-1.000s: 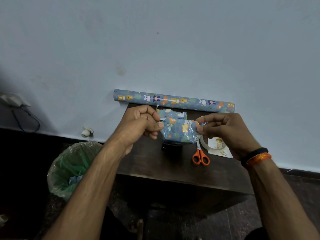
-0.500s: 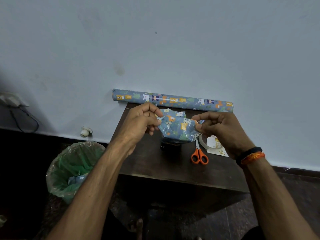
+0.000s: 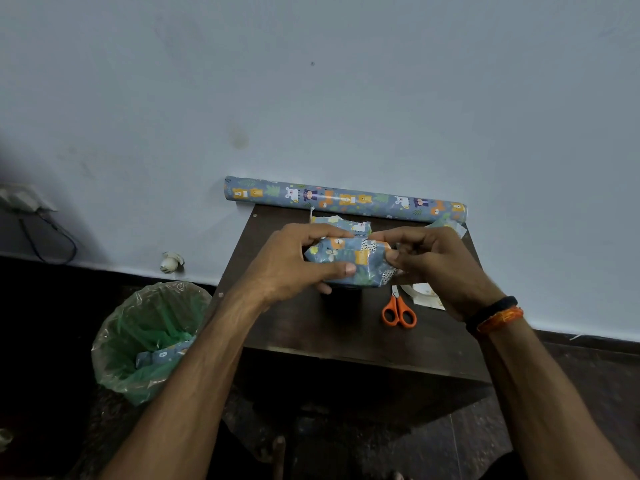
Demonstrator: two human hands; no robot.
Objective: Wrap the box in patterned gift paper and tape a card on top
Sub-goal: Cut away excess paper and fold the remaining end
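A bin (image 3: 114, 341) lined with a green plastic bag is seen on the floor to the left of the table (image 3: 311, 327); a scrap of patterned paper (image 3: 162, 355) lies inside it. The wrapped box (image 3: 346, 259) is held above the table's middle, clear of the top. It is gripped at its left end by the left hand (image 3: 287, 268), thumb along the near face and fingers over the top. Its right end is pinched by the right hand (image 3: 436, 265), whose fingertips are closed on the folded paper flap. A loose piece of gift paper (image 3: 341, 225) is seen just behind the box. The paper roll (image 3: 346, 199) lies along the table's far edge against the wall, both ends overhanging. Orange-handled scissors (image 3: 398, 310) and a tape roll (image 3: 415, 292) resting on a card (image 3: 429, 299) are placed near the right edge. The near strip of the tabletop is left bare.
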